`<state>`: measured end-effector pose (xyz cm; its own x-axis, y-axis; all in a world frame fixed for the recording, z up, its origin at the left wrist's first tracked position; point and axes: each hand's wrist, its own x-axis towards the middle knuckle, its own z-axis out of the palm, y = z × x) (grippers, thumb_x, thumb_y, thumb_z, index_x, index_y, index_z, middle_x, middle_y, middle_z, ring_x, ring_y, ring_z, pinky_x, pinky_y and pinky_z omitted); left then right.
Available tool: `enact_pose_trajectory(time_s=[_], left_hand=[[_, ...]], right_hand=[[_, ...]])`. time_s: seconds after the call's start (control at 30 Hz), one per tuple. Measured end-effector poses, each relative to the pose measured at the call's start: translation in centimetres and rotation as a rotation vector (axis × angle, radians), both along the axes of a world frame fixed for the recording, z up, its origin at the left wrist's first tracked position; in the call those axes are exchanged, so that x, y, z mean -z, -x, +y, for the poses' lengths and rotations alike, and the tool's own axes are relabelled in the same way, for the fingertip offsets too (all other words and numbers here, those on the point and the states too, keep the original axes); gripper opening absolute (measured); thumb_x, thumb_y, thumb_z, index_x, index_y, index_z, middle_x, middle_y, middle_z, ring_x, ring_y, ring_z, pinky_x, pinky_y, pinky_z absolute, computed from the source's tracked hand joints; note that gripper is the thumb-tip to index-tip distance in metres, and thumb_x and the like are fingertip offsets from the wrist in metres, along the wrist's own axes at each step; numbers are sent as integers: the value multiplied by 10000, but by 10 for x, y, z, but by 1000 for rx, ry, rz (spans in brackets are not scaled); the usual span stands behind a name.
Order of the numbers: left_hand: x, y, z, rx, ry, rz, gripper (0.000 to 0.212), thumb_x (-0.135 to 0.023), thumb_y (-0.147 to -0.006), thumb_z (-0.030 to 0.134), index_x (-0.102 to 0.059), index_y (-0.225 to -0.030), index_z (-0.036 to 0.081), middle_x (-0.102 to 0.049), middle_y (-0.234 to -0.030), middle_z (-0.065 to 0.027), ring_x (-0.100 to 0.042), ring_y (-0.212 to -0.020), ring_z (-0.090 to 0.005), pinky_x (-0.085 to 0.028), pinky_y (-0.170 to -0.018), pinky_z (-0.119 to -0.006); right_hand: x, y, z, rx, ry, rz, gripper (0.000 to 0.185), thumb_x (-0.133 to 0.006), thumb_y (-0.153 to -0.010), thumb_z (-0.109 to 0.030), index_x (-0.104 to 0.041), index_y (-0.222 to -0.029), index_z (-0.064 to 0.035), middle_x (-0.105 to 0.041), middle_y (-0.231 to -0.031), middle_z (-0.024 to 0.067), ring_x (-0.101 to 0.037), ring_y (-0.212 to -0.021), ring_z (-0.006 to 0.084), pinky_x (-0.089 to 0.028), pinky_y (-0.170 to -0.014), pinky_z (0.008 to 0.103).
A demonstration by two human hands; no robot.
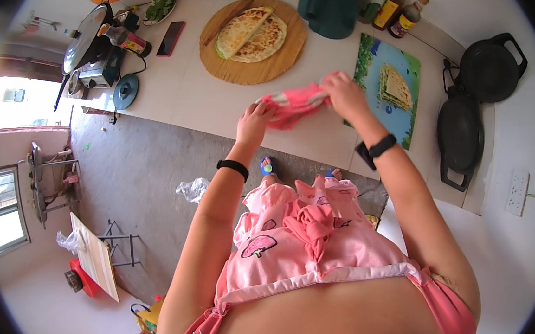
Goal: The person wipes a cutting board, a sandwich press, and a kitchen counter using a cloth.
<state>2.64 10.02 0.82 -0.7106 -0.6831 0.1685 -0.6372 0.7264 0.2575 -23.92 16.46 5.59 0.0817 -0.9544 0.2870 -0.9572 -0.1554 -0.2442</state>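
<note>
A pink and white cloth is stretched between my two hands above the front of the counter. My left hand grips one end, and my right hand has the other; the cloth is slightly blurred. Beyond it lies a round wooden board bearing browned flatbreads, one of them folded over a green filling. To the right of my right hand, cut wedges of filled flatbread are stacked on a blue patterned cutting board.
A green kettle and several bottles stand along the back. Two black pans sit at the right wall. Leftward are a phone, a plate of green leaves, a sauce bottle, a stove and a lidded wok.
</note>
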Motion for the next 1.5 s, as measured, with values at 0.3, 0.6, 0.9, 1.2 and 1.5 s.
enact_pose_trajectory(time_s=[0.3,0.6,0.9,1.2,1.5], left_hand=[[27,-27,-55,207,-130,65,271,-559,-737,123,-609,-1002,154,-545,-1088,-17,-439,-1142,-241,-397,-930,-383],[27,-89,-39,261,-94,-18,250,-587,-712,191,-573,-955,130,-530,-1044,-31,-450,-1088,-293,-386,-906,-435],[3,-99,-73,265,9,-222,530,-578,-721,121,-521,-1209,320,-477,-1242,16,-388,-1220,-226,-356,-972,-402],[3,-168,-93,91,-136,-29,492,-604,-718,134,-547,-1194,243,-466,-1272,-10,-342,-1253,-321,-314,-1011,-466],[22,-276,-226,-221,-48,-169,484,-606,-738,152,-532,-1211,223,-474,-1282,-8,-369,-1236,-320,-309,-1000,-459]], right_hand=[[54,-19,-41,302,-377,9,408,-657,-682,-188,-576,-1081,-178,-524,-1130,95,-503,-989,348,-439,-866,419],[48,-125,67,204,-398,-119,387,-714,-659,-192,-582,-1023,-188,-515,-1063,76,-496,-1016,313,-456,-835,412],[66,-128,23,-43,-357,25,538,-610,-770,-170,-461,-1284,-232,-451,-1321,49,-386,-1213,322,-349,-1004,379],[72,-185,-34,-223,-434,66,542,-528,-786,-166,-428,-1317,-217,-387,-1384,42,-357,-1258,309,-280,-1042,443],[72,-311,-196,-170,-350,117,521,-459,-820,-151,-393,-1334,-210,-353,-1408,62,-353,-1266,255,-300,-1034,406]])
